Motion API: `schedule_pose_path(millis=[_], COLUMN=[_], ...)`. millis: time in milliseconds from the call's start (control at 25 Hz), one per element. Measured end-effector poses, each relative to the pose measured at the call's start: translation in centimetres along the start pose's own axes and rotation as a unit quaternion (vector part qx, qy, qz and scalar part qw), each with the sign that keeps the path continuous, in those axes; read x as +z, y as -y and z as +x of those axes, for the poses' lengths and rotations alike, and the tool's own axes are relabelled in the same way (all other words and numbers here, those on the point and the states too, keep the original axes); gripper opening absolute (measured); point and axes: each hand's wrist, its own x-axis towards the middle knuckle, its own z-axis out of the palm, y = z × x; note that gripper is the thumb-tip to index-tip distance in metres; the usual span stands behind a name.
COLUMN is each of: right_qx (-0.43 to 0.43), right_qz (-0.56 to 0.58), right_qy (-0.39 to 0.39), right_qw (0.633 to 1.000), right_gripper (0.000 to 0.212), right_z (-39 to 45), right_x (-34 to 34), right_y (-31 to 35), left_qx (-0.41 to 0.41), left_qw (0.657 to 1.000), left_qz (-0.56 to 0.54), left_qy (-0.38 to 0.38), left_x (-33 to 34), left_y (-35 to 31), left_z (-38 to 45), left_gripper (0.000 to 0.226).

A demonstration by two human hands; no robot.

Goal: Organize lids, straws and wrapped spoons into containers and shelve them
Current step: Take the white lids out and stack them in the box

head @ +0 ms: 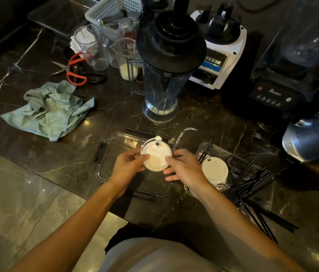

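Early stage judged: white lid stack [156,160] pinched between fingers of left hand [127,167] and right hand [184,169] over clear container [103,173], more lids [214,170] and black straws [252,185] loose on surface [76,150], nothing shelved.

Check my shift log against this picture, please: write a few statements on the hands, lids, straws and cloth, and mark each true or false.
1. Both hands hold the white lids over the clear container. True: left hand and right hand grip opposite edges.
2. The black straws stand upright in a cup. False: they lie scattered on the counter, right of the hands.
3. More white lids lie to the right. True.
4. The green cloth is neatly folded. False: it lies crumpled.
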Motion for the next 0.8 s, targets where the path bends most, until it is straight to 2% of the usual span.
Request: schedule_pose_path(millis=[160, 280, 360, 560, 680, 800], right_qx=[0.009, 0.006, 0.012, 0.024, -0.063, -0.148], right_qz=[-0.125, -0.184, -0.232, -0.293, -0.319, -0.278], right_qy=[-0.053, -0.089, -0.106, -0.132, -0.148, -0.232], right_qw=[0.991, 0.979, 0.967, 0.947, 0.934, 0.920], right_gripper=[0.018, 0.028, 0.034, 0.038, 0.040, 0.028], right_z=[2.9, 4.5, 5.4, 4.9, 2.2, -1.5], right_x=[2.3, 2.9, 3.2, 3.8, 2.3, -2.5], right_y=[-1.4, -2.4, -3.0, -1.8, -0.1, 1.2], left_qx=[0.008, 0.034, 0.037, 0.054, 0.087, 0.110], left_qw=[0.988, 0.962, 0.949, 0.939, 0.927, 0.950], left_qz=[0.150, 0.272, 0.312, 0.339, 0.359, 0.288], left_qy=[-0.026, -0.019, -0.022, -0.031, -0.069, -0.047], left_x=[-0.4, 0.0, 0.0, 0.1, 0.7, 4.0], left_y=[0.9, 1.2, 1.6, 1.5, 0.5, -1.9], left_z=[1.8, 3.4, 4.4, 4.8, 4.4, 3.5], left_gripper=[0.013, 0.015, 0.020, 0.026, 0.035, 0.035])
